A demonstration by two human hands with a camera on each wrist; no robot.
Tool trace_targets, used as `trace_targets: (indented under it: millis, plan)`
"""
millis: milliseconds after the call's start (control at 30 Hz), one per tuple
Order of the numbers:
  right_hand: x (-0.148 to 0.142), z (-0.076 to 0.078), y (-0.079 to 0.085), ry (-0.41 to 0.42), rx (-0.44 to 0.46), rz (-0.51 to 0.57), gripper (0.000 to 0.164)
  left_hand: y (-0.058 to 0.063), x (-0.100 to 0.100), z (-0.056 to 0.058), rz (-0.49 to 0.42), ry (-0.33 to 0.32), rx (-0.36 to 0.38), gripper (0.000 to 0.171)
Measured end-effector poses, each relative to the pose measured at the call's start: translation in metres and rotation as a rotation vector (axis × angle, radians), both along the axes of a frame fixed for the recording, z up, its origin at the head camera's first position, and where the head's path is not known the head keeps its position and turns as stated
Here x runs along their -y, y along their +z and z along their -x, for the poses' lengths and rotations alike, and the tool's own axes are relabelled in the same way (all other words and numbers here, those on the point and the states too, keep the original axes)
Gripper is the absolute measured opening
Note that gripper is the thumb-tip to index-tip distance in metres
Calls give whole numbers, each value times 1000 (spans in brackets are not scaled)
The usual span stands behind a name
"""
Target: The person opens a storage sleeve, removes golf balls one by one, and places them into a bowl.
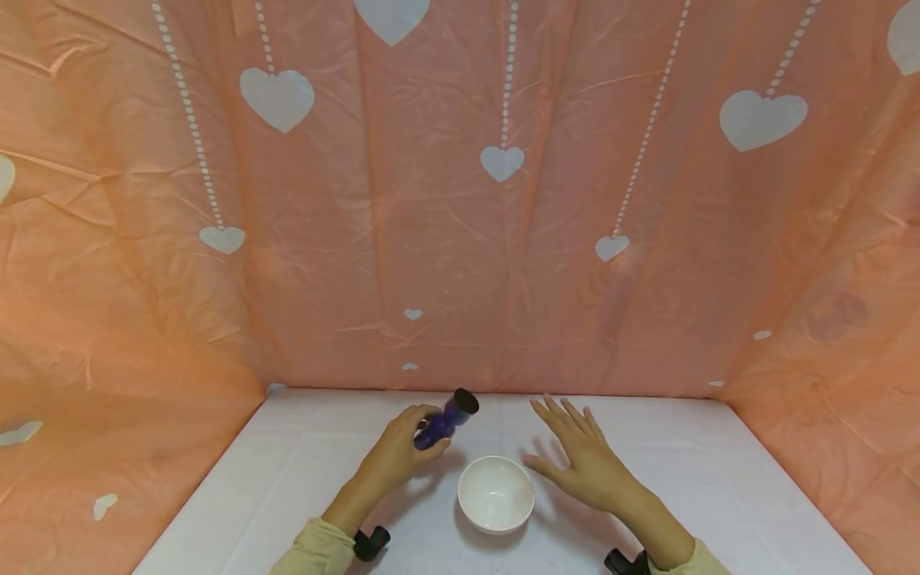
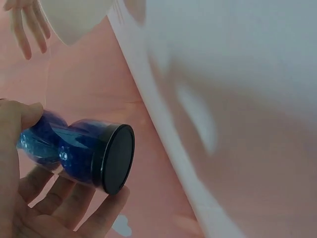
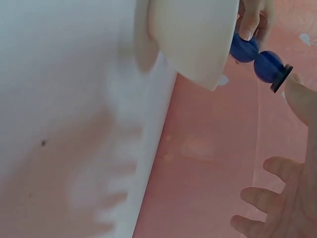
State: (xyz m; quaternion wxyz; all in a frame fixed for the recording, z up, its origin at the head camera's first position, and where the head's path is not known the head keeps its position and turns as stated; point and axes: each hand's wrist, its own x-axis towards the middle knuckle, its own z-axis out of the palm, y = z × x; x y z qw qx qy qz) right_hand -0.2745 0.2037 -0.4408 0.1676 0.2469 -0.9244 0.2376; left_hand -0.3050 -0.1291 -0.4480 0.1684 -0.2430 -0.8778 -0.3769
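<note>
1. One blue bottle (image 1: 444, 423) is held in the left hand (image 1: 398, 454), fingers and thumb curled round its narrow waist; it is kept off the table (image 1: 287, 479), tilted, with the black cap (image 1: 465, 400) up and away, just left of and beyond the bowl (image 1: 496, 493).
2. From the left wrist view the bottle (image 2: 69, 148) is seen to be clear plastic full of blue beads, so it is judged light to middling and stiff, and smooth enough to slip.
3. The pinched waist is judged the best hold, since the bulges either side should stop sliding; the cap (image 2: 118, 158) is better left alone.
4. The right hand (image 1: 584, 463) is spread flat, fingers straight, with nothing held, just right of the bowl.
5. The bowl looks like white ceramic and is judged breakable.
</note>
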Motion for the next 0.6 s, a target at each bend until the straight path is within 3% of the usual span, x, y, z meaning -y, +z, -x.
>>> trace_targets:
  millis: [267,600]
  plan:
    - [8,-2,7,30,22,19,87,3,-1,-4,43,-38,-49,41]
    - [14,-3,12,61,-1,23,88,6,-5,-8,79,-61,-43,41]
